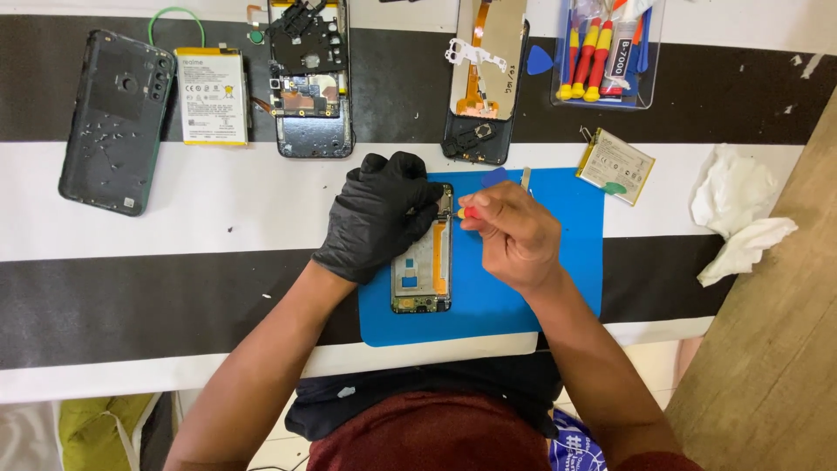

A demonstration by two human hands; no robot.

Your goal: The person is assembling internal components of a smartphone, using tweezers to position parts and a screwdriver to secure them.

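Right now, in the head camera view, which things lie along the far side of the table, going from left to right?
dark back cover → white battery → opened phone body → phone frame with orange flex cable → clear box of screwdrivers

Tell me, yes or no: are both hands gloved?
No: only the left hand wears a black glove; the right hand is bare, pinching a small red-handled tool.

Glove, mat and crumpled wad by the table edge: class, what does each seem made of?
Glove on the left hand: thin black rubber, likely nitrile; it wrinkles with a slight sheen. Mat: smooth blue, probably silicone or rubber. Wad: white tissue paper, softly creased.
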